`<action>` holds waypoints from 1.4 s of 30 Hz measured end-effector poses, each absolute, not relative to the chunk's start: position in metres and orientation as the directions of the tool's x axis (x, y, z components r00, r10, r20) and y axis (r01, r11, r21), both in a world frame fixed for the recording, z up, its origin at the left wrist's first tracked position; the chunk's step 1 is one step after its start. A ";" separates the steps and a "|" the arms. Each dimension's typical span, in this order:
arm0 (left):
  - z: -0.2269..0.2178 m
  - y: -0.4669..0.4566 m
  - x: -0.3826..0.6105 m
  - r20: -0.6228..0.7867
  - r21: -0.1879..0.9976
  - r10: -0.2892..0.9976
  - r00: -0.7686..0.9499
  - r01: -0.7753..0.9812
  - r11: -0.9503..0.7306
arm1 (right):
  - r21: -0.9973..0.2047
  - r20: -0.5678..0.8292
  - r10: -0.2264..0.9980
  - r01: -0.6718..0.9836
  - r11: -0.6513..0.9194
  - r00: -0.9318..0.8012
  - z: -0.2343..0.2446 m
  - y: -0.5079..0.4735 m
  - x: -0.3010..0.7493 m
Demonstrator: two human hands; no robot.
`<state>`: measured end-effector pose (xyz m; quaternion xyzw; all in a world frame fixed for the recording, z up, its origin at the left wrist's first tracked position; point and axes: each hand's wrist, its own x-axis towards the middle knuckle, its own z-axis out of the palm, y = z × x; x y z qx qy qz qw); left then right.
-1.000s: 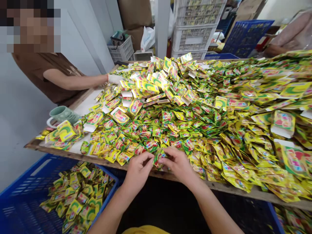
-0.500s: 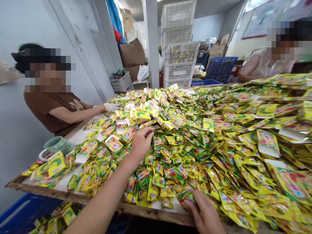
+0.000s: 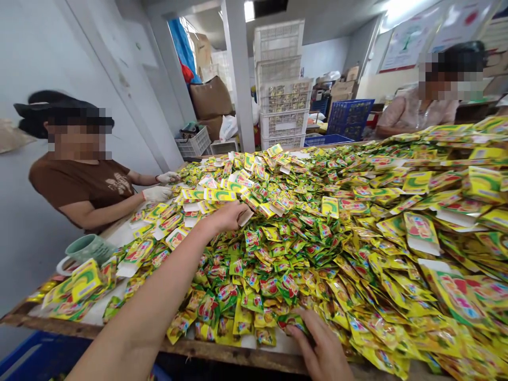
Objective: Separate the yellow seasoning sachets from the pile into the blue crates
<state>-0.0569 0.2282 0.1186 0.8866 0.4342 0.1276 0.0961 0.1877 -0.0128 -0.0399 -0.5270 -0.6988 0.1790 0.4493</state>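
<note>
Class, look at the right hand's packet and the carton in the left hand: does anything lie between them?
Yes: loose packets lie heaped on the table between the green packet in the right hand and the carton in the left hand. Above that heap, nothing visible stands in the way.

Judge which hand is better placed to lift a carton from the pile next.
Probably the left hand: it extends over the pile and appears to hold a carton, while the right hand is by the table edge, holding a packet.

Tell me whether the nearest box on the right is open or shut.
Open: the box has its white end flap sticking out.
</note>
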 end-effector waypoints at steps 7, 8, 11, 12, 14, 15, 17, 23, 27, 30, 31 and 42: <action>0.123 0.118 -0.036 0.265 0.504 0.843 0.468 0.679 -0.535 | -0.990 0.109 0.947 0.121 0.075 0.302 0.024 -0.008 0.191; 0.111 0.099 -0.026 0.237 0.551 0.851 0.468 0.657 -0.515 | -0.993 0.118 0.920 0.067 0.100 0.374 0.038 -0.005 0.188; 0.067 0.054 0.006 0.197 0.624 0.902 0.383 0.661 -0.417 | -0.947 0.316 0.849 0.194 0.256 0.424 0.068 0.009 0.176; 0.053 0.044 0.016 0.198 0.644 0.927 0.319 0.671 -0.368 | -0.897 0.419 0.820 0.319 0.306 0.390 0.071 0.014 0.171; 0.030 0.031 0.030 0.189 0.691 0.964 0.185 0.673 -0.264 | -0.767 0.553 0.794 0.527 0.366 0.252 0.067 0.020 0.165; 0.022 0.028 0.034 0.190 0.709 0.973 0.132 0.667 -0.229 | -0.711 0.572 0.803 0.589 0.384 0.167 0.062 0.021 0.164; 0.010 0.023 0.038 0.226 0.727 0.972 0.070 0.652 -0.216 | -0.655 0.531 0.847 0.648 0.389 0.029 0.052 0.021 0.165; -0.003 0.015 0.040 0.318 0.744 0.948 0.008 0.617 -0.255 | -0.596 0.332 0.942 0.764 0.246 -0.045 0.046 0.021 0.169; -0.003 0.008 0.036 0.259 0.802 0.965 0.042 0.548 -0.238 | -0.594 0.193 0.946 0.736 0.324 -0.261 0.058 0.021 0.170; -0.001 0.007 0.023 0.146 0.908 0.978 0.147 0.373 -0.191 | -0.665 0.141 0.888 0.622 0.412 -0.437 0.067 0.020 0.178; -0.001 0.007 0.018 0.103 0.941 0.976 0.189 0.299 -0.158 | -0.687 0.141 0.896 0.610 0.395 -0.422 0.068 0.021 0.180; 0.001 -0.001 -0.006 -0.001 0.999 0.952 0.306 0.051 -0.016 | -0.753 0.292 0.871 0.467 0.464 -0.395 0.053 0.008 0.169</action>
